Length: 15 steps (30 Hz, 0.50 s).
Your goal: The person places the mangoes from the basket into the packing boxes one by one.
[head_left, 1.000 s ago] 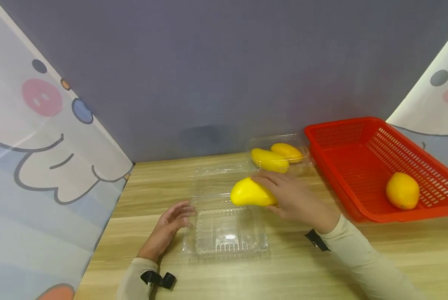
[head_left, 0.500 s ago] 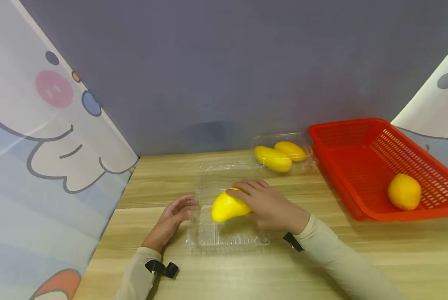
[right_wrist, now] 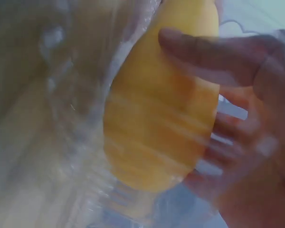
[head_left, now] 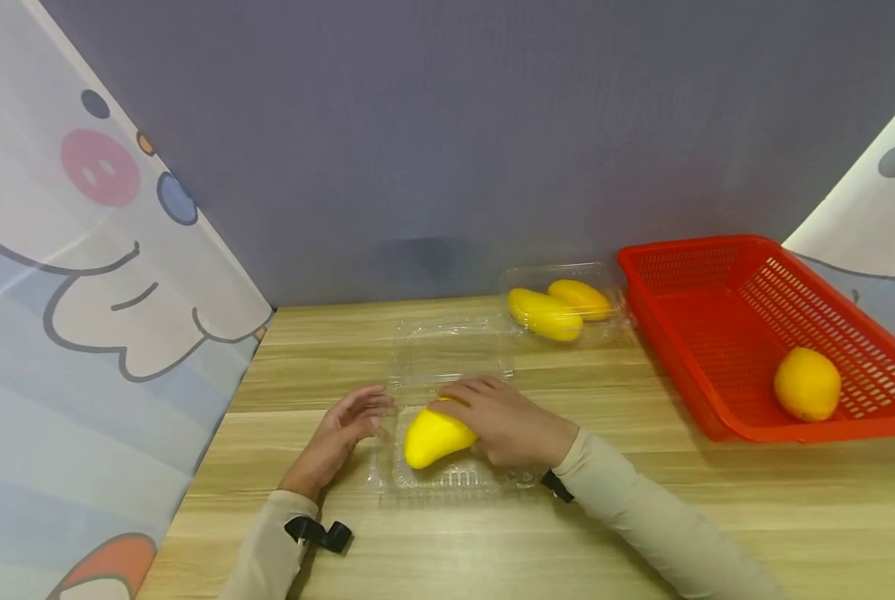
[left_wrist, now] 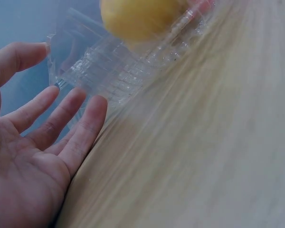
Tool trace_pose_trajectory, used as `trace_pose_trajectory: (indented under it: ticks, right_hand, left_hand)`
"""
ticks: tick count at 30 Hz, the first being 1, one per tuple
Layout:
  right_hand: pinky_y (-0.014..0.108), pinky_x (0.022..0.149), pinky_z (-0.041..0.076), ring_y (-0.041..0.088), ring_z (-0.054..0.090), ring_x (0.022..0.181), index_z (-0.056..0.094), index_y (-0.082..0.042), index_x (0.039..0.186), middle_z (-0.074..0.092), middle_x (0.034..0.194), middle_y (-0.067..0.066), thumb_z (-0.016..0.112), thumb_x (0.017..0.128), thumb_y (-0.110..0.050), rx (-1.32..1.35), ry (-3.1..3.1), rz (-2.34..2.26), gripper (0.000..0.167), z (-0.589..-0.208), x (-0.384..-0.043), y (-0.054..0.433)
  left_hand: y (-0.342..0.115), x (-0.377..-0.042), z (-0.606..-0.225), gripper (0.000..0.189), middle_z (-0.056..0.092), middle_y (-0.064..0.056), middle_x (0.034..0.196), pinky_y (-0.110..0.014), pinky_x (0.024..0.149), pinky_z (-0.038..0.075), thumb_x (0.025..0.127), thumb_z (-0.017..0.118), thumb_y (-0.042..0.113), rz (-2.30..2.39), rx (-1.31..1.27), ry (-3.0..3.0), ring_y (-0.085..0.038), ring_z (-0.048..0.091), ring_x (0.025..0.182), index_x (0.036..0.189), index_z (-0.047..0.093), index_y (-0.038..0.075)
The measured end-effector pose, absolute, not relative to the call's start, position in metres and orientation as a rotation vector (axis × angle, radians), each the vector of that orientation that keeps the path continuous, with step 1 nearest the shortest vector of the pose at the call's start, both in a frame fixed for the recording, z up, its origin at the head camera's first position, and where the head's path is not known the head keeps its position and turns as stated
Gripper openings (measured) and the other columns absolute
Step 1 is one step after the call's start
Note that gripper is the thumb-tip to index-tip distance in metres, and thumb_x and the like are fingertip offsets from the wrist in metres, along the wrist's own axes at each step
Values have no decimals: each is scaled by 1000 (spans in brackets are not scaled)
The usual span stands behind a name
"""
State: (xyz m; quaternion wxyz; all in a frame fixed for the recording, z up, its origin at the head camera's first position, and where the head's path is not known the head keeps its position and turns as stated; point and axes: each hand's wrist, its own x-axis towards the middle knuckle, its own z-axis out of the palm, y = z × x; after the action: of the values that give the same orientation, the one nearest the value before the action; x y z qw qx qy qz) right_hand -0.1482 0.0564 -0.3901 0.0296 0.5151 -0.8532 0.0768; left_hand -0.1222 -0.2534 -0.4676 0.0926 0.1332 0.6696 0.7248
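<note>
Two hands are over the worktop (head_left: 447, 554). The left hand (head_left: 338, 437), fingers apart and slightly bent, is at the left edge of an open clear box (head_left: 458, 481). Over that box's base, a mango (head_left: 434, 437) is gripped by the right hand (head_left: 511, 423). Farther right, behind, a second box (head_left: 607, 332) holds two yellow fruits (head_left: 543, 315); beside it, a red basket (head_left: 706, 325) holds one round fruit (head_left: 807, 384).

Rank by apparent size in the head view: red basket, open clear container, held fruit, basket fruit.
1. Red basket
2. Open clear container
Too close to rank: held fruit and basket fruit; the right hand partly hides the held one.
</note>
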Motion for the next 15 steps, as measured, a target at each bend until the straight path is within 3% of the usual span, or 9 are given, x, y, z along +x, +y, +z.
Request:
trace_pose_trajectory:
  ticks: [7,15]
  right_hand:
    - [49,118,33,28,43,140,41,-21,150,47,150,4,74,81,-7,1597,-2622,298,77,-396,-154,55]
    - [47,121,31,32,39,144,43,-18,149,46,151,10,76,80,-1,1660,-2576,370,79,-398,-154,60]
  left_hand:
    - [-251,-120,-456,55,57,-5,136,-29,90,57,98,57,5,2123,299,2054,-13,58,120,149,36,0]
    - [-246,-115,-450,55,55,-11,139,-29,90,56,97,59,6,2118,254,2066,-14,60,120,148,39,3]
